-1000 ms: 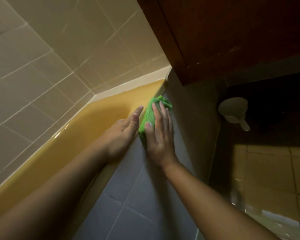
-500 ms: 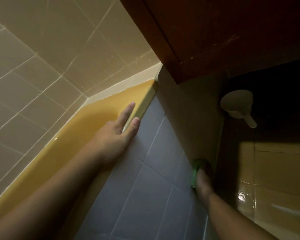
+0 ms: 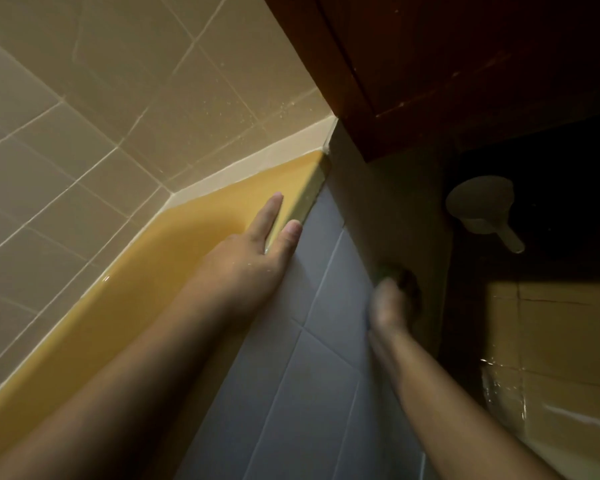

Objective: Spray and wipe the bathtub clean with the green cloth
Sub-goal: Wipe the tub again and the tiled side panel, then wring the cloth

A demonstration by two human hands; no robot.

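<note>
Head view is showing a yellow bathtub sitting in a corner of beige wall tiles, with a pale strip running between the tiles and the bathtub's rim. The left hand is resting on the bathtub's rim near its far end. Its fingers are lying straight and close together along the top of the rim, and the thumb is lying over the outer edge against the grey tiled panel fronting the bathtub; this hand is gripping nothing.

The right hand is reaching lower down on the bathtub's outer side, at the far edge of the grey panel where a dim beige side surface is meeting it. Blur is smearing this hand, so how its fingers are lying cannot be told. The green cloth is showing only as a small dull green patch just past those fingertips, touching the hand and sitting at that seam, well below the bathtub's rim.

A dark wooden cabinet is hanging above the bathtub's far end. Beyond the bathtub's outer side, a pale scoop with a short handle is lying in deep shadow, and yellowish floor tiles are glistening wet nearby
</note>
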